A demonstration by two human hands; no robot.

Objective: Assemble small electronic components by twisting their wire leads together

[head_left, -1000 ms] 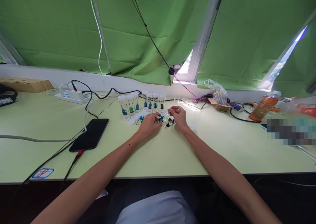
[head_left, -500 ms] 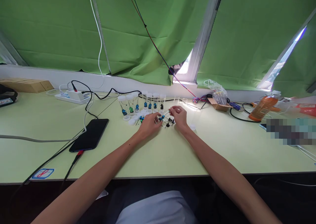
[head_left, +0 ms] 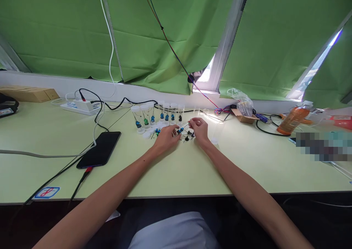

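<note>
Between my hands lies a clear tube (head_left: 184, 127), slanted, with a small blue part (head_left: 180, 130) at its lower left end. My left hand (head_left: 166, 137) is closed around that lower end. The fingers of my right hand (head_left: 200, 131) pinch the tube's upper right end; the fingertips' exact hold is too small to make out. Small black parts (head_left: 187, 138) with thin leads lie on the table between the hands. Left of them, several clear tubes (head_left: 145, 115) stand upright, holding blue, green or black parts. White round caps (head_left: 146, 135) and loose blue parts (head_left: 157, 132) lie close to my left hand.
A black phone (head_left: 99, 150) with cables lies at left, before a white power strip (head_left: 81, 109). At right are a small cardboard box (head_left: 244, 116) with a plastic bag (head_left: 241, 100), cables and an orange drink bottle (head_left: 294, 118). A white cap (head_left: 214, 141) lies near my right wrist.
</note>
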